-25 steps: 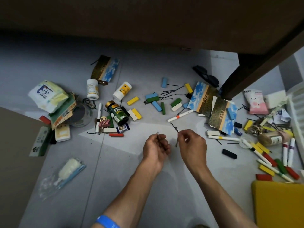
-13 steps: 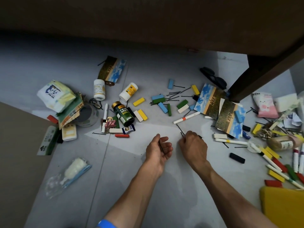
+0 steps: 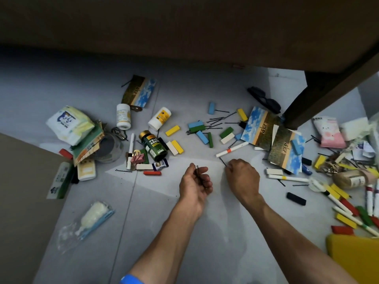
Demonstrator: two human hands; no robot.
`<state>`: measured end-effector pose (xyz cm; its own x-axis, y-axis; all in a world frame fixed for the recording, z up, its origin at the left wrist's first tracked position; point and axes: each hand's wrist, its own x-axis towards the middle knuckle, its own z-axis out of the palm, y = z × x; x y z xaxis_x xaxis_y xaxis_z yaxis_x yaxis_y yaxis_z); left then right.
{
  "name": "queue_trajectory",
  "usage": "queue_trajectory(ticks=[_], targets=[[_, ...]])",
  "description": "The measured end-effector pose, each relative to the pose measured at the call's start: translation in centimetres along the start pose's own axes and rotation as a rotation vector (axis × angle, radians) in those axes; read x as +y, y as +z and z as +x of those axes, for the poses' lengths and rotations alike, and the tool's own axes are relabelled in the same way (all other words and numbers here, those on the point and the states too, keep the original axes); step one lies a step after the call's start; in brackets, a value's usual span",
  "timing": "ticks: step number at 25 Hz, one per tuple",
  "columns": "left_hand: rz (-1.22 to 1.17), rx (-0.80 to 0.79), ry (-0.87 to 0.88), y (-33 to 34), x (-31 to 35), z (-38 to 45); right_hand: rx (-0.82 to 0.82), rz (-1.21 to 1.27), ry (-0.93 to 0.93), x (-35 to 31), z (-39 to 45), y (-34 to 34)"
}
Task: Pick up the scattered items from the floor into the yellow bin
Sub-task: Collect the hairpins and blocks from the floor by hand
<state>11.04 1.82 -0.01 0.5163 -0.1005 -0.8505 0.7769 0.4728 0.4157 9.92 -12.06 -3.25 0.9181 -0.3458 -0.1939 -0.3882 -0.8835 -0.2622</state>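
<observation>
A: How far along is the pickup?

B: Barely begun, I'd judge. The floor (image 3: 215, 232) is strewn with blocks, markers, bottles, cards and packets. The left hand (image 3: 194, 185) has its grip curled round a small bunch of hairpins (image 3: 198, 174); the right hand (image 3: 242, 177) pinches one hairpin (image 3: 222, 161) lying just near of the white marker (image 3: 231, 149).

A: And the yellow bin?

B: The yellow bin (image 3: 356, 257) sits at the near right, cut off by the edge, so I can't see inside it.

A: Anything else unclear?

B: The desk (image 3: 184, 27) overhead shades the far floor, more pins (image 3: 217, 121) tangle among the blocks, and the right-hand pile is cropped.
</observation>
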Motion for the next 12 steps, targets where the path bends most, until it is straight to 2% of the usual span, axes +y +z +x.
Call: queue_trajectory(ticks=[3,7,8,10,12], targets=[[0.019,-0.02,0.009,-0.5,0.2,-0.4,0.009,-0.135,-0.058,-0.3,0.5,0.5],[0.054,-0.006,0.0,-1.1,0.2,-0.2,-0.069,-0.115,0.0,-0.7,0.5,0.0],[0.062,-0.004,-0.002,-1.1,0.0,-0.2,-0.087,-0.067,0.015,-1.0,0.4,-0.4],[0.059,-0.021,0.006,-0.8,-0.3,-0.2,-0.129,0.201,0.031,-1.8,-0.8,-1.3],[0.009,-0.041,0.021,-0.7,-0.4,-0.2,-0.166,0.443,-0.054,-3.2,-2.6,-2.1]])
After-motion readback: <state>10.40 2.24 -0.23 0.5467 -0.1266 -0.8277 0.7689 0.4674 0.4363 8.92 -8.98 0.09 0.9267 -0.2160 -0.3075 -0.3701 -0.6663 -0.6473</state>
